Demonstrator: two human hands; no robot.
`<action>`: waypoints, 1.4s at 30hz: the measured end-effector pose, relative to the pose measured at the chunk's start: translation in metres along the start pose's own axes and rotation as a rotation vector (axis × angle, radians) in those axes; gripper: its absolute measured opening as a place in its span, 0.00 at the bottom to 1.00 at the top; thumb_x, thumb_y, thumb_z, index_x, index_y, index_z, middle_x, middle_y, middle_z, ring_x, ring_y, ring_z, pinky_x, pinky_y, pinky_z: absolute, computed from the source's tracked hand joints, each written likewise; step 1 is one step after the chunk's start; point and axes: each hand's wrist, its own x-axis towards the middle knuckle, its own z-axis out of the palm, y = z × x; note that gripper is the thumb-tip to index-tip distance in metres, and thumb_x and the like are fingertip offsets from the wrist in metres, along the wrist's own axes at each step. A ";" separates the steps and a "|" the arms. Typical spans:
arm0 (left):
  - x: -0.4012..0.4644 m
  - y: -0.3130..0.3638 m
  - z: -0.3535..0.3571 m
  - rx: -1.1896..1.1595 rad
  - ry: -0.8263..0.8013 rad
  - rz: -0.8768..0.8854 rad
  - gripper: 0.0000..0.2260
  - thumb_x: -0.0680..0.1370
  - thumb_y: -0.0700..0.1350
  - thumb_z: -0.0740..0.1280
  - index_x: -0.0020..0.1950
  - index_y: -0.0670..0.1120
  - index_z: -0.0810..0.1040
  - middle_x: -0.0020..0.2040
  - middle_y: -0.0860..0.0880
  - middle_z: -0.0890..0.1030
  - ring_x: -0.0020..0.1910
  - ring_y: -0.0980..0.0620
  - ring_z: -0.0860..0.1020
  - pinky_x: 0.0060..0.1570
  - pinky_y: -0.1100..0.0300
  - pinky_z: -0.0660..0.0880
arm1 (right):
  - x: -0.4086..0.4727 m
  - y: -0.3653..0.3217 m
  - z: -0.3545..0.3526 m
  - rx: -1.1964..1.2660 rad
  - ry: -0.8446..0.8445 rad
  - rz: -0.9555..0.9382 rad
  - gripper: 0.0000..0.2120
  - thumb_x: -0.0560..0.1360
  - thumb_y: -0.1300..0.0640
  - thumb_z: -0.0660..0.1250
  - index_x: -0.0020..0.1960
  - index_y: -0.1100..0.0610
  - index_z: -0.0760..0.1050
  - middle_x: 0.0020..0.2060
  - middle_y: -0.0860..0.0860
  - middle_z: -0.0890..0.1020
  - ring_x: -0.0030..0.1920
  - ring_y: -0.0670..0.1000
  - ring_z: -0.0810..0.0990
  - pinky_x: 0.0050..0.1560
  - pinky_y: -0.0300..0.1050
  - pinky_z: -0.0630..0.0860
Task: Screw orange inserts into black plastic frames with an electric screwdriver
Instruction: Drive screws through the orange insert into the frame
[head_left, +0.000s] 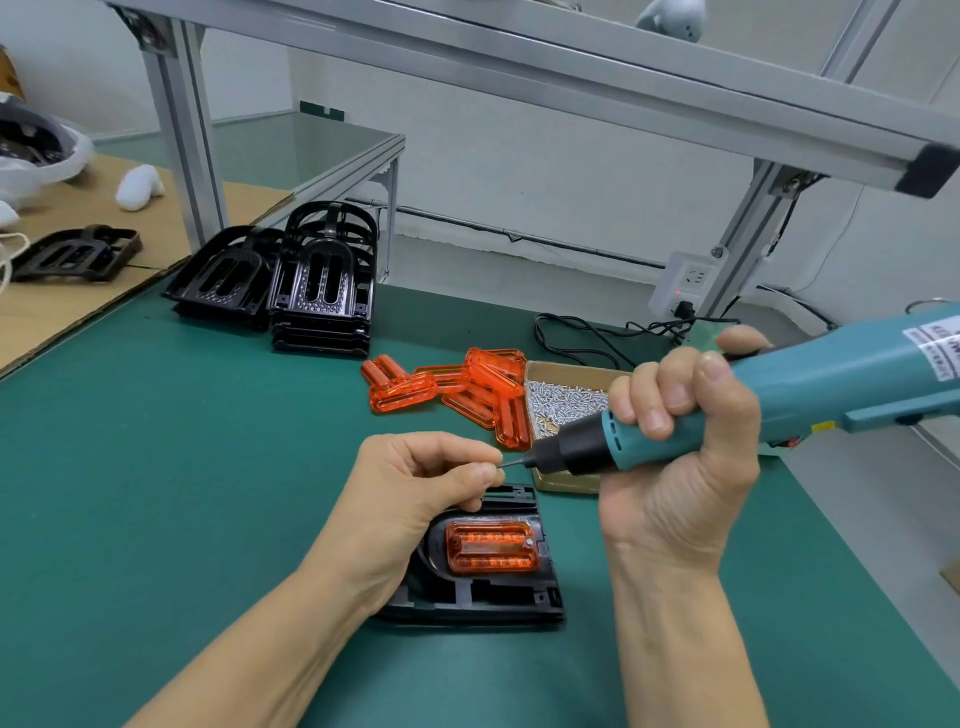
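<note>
Screw (500, 466), tiny, slippery: left hand (426, 483) pinches it at bit tip. Right hand (675, 447) grips electric screwdriver (810, 395). Orange insert (491, 545), rigid, light, sits in black frame (498, 597) at 6 o'clock.

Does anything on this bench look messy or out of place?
Mostly tidy. The spare orange inserts lie in a loose, overlapping heap beside the screw tray, unlike the neatly stacked black frames. The insert being worked on sits straight in its frame.
</note>
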 end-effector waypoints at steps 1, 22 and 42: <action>0.000 0.000 -0.001 -0.006 -0.002 0.009 0.10 0.59 0.45 0.74 0.38 0.45 0.86 0.35 0.40 0.83 0.29 0.54 0.76 0.35 0.65 0.76 | 0.000 0.001 0.000 0.010 0.024 0.001 0.11 0.67 0.60 0.65 0.48 0.53 0.68 0.26 0.45 0.67 0.23 0.43 0.66 0.28 0.37 0.67; 0.003 -0.002 -0.006 0.035 -0.060 0.025 0.06 0.63 0.40 0.73 0.39 0.45 0.86 0.33 0.44 0.83 0.31 0.54 0.76 0.38 0.65 0.77 | -0.003 -0.001 -0.004 0.020 0.165 0.047 0.08 0.71 0.63 0.59 0.46 0.51 0.69 0.26 0.45 0.66 0.24 0.43 0.65 0.29 0.37 0.68; 0.011 0.012 -0.029 0.130 0.018 0.026 0.11 0.68 0.43 0.73 0.50 0.48 0.84 0.48 0.50 0.85 0.43 0.58 0.80 0.45 0.64 0.75 | 0.006 -0.004 0.000 -0.011 0.160 0.074 0.07 0.71 0.62 0.61 0.45 0.51 0.70 0.27 0.45 0.67 0.24 0.43 0.66 0.29 0.37 0.68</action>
